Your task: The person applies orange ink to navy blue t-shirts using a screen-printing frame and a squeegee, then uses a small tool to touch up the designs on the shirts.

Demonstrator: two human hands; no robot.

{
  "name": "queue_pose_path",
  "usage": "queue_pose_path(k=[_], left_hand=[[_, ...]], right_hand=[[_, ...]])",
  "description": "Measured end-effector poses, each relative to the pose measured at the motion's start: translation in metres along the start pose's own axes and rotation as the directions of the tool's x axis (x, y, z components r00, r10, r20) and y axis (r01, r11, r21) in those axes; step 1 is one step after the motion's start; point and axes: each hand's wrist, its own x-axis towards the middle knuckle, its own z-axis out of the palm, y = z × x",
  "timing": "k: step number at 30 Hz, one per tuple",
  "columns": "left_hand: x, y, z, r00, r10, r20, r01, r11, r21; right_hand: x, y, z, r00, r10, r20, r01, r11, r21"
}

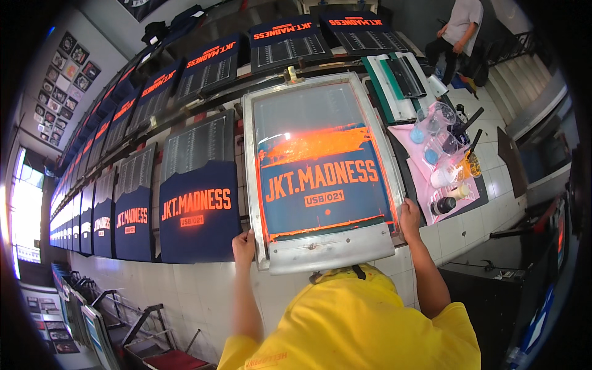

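A silk-screen frame (pixel 250 135) with pale metal edges lies over a printing board in front of me. Through its mesh show a navy panel and orange lettering, and a thick band of wet orange ink (pixel 314 147) crosses the middle. A wide metal squeegee (pixel 333 250) rests at the near end of the screen. My left hand (pixel 243 245) is closed on the frame's near left edge. On the near right edge, my right hand (pixel 409 217) grips the frame too, fingers partly hidden. Both hands are apart from the squeegee.
Left of the frame, a navy shirt (pixel 197 237) printed in orange lies on a board, in a long row of similar ones. A pink-covered side table (pixel 419 176) holds cups and bottles. Green-and-white squeegees (pixel 394 86) lie beyond it. Another person (pixel 459 31) stands far right.
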Motion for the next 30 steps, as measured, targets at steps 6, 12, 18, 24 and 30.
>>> queue_pose_path(k=[6,12,18,24,30], left_hand=[[-0.026,-0.017,0.001,1.000,-0.015,-0.005,0.014,0.993,-0.118],[-0.030,-0.020,0.004,0.997,0.002,-0.073,-0.015,0.984,-0.178],[-0.033,0.001,-0.003,0.993,-0.119,-0.024,0.114,0.981,-0.156],[-0.030,-0.007,-0.003,0.994,-0.107,0.016,0.108,0.971,-0.212],[-0.023,-0.026,-0.002,1.000,-0.030,0.010,0.031,0.957,-0.289]], right_hand=[[0.002,-0.007,-0.013,0.989,0.086,0.118,-0.109,0.972,0.209],[0.008,-0.002,-0.005,0.996,0.078,0.031,-0.083,0.971,0.223],[0.007,-0.002,-0.006,0.998,0.067,-0.001,-0.064,0.964,0.257],[0.006,-0.003,0.000,0.997,0.074,-0.022,-0.066,0.962,0.265],[0.012,-0.015,-0.005,1.000,-0.005,0.004,0.004,0.993,0.121]])
